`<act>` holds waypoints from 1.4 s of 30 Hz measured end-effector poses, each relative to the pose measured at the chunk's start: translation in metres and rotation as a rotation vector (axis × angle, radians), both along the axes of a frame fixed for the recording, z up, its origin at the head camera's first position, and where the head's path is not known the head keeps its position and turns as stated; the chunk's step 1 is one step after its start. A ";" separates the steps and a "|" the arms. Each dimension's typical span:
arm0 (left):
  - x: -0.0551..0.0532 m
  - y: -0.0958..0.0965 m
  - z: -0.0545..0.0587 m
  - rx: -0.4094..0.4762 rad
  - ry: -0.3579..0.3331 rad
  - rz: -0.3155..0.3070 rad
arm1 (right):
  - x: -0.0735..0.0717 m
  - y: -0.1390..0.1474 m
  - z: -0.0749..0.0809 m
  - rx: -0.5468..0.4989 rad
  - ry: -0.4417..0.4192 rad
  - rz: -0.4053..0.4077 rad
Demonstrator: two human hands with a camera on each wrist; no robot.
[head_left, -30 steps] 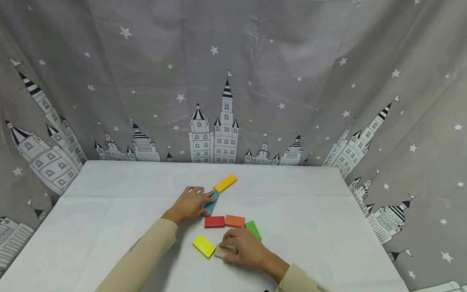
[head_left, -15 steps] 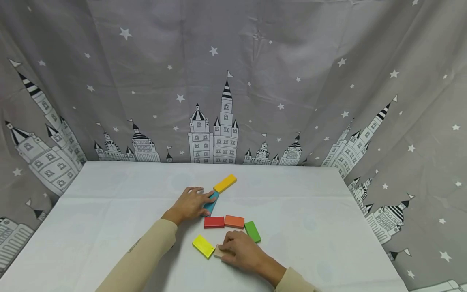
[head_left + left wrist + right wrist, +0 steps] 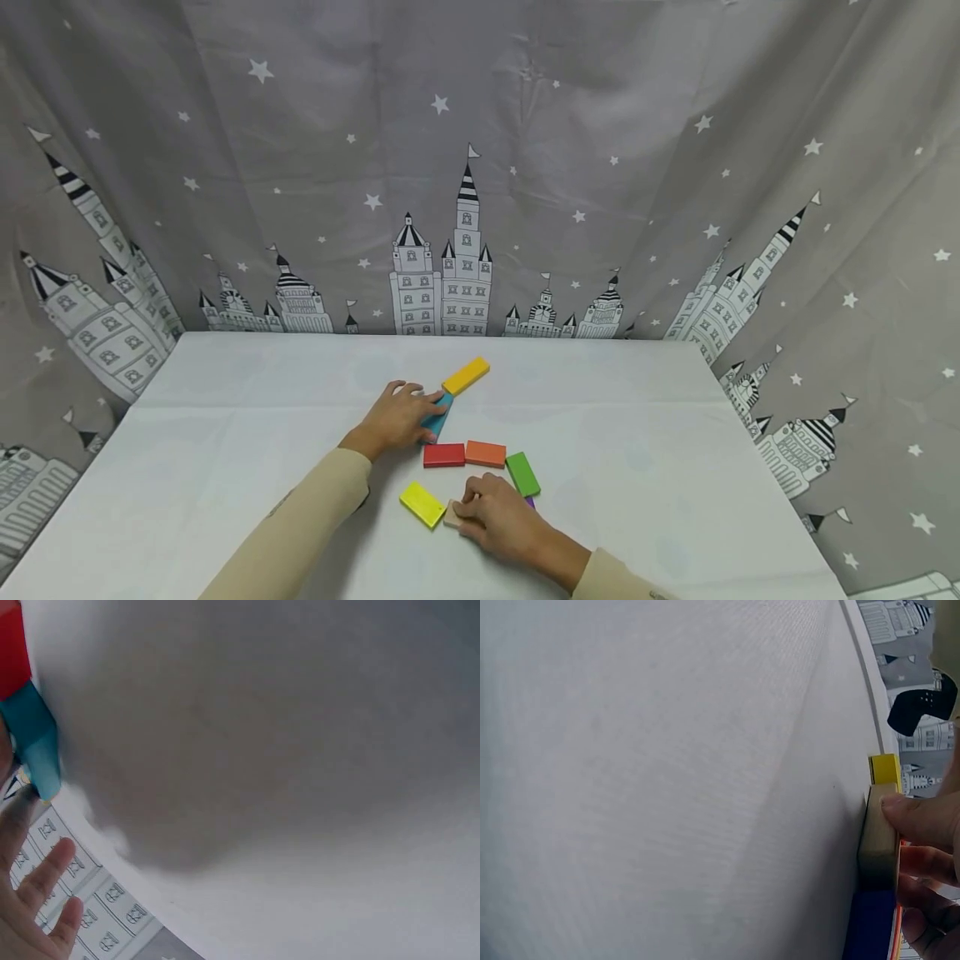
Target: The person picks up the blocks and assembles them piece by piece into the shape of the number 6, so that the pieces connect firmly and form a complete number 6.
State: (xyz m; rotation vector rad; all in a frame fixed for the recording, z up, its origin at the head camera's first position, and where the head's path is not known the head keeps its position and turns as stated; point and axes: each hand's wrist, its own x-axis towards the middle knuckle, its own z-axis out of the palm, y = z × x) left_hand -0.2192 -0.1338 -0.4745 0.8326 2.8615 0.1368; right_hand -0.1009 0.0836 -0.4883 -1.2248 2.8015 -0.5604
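Observation:
My left hand (image 3: 393, 419) pinches a blue block (image 3: 445, 418) between thumb and fingers, while its other fingers stay spread, as the left wrist view shows. The block's far end meets an orange-yellow block (image 3: 466, 377); its near end lies by a red block (image 3: 444, 456). Nearer to me, my right hand (image 3: 501, 515) pinches a bare wooden block (image 3: 879, 836), mostly covered in the head view. A yellow block (image 3: 422, 505) touches its left end. In the right wrist view a purple block (image 3: 870, 926) adjoins its other end; the head view shows only a sliver of it.
An orange block (image 3: 486, 454) lies end to end with the red one, and a slanted green block (image 3: 523, 474) follows on its right. All rest on a white-covered table (image 3: 637, 433). Behind it hangs a grey curtain (image 3: 600, 100) printed with castles and stars.
My right hand has shifted slightly toward me, uncovering the green block's lower end and a sliver of the purple block. The left hand keeps its place on the blue block.

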 end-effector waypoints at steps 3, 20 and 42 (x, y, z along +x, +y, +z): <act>0.000 0.005 0.001 -0.030 -0.015 0.014 | 0.001 0.000 0.001 0.017 -0.015 -0.003; 0.013 0.002 0.036 -0.010 0.053 0.010 | 0.000 -0.003 0.002 0.051 -0.004 -0.016; 0.139 0.008 0.019 -0.078 0.227 0.184 | 0.006 -0.005 0.004 0.051 -0.027 -0.088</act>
